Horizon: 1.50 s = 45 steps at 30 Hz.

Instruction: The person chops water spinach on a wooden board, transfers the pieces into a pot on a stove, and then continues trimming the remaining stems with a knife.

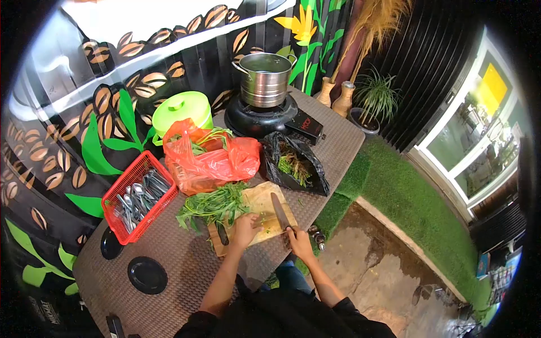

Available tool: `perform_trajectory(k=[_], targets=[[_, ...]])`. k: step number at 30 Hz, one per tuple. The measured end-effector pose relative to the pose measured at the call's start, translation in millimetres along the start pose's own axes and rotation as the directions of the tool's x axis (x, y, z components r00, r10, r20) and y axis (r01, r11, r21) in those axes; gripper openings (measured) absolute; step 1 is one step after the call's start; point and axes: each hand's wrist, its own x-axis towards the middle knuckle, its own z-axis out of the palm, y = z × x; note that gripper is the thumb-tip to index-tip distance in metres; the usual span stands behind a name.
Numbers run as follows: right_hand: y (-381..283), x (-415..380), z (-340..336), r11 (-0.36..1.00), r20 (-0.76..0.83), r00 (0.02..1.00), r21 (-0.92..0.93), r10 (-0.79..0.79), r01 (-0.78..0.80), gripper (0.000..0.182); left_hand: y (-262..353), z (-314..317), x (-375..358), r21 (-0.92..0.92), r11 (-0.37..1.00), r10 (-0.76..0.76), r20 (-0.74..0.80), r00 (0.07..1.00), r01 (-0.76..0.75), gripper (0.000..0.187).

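My right hand (300, 242) grips a kitchen knife (280, 210) by its handle, the blade pointing away over the right side of a wooden cutting board (262, 197). Above the board's middle is my left hand (246, 230), its fingers partly spread and nothing visible held in them. Beside it, a pile of leafy greens (213, 204) covers the board's left part and spills onto the table. Small green bits lie on the board near my left fingertips. A dark, elongated shape (223, 235) shows at the board's left end, left of my left hand.
Behind the board sit a red plastic bag (211, 163) and a black bag with greens (296, 169). A steel pot (265, 84) stands on a black stove (260, 119), near a green lidded container (183, 111). Left are a red cutlery basket (141, 197) and a black plate (147, 275).
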Motion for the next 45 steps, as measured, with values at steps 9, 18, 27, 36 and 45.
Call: perform_trajectory(k=[9,18,27,36,45], targets=[[7,6,3,0.919,0.040,0.999,-0.393,-0.023,0.037,0.036,27,3,-7,0.003,0.983,0.181,0.014,0.983,-0.181,0.053],[12,46,-26,0.819,0.293,0.951,-0.519,-0.098,0.244,0.037,-4,11,7,-0.133,0.981,0.134,-0.043,0.990,-0.139,0.023],[17,44,-43,0.839,0.326,0.938,-0.475,-0.113,0.266,0.036,-3,-1,-2,-0.180,0.980,0.064,-0.131,0.989,-0.088,0.023],[12,21,-52,0.903,0.354,0.927,-0.347,-0.125,0.254,0.036,-15,11,15,0.039,0.987,0.163,-0.292,0.942,-0.158,0.026],[27,-38,12,0.977,0.034,0.996,-0.197,0.087,-0.079,0.036,-11,8,20,0.062,0.963,0.265,-0.049,0.963,-0.261,0.017]])
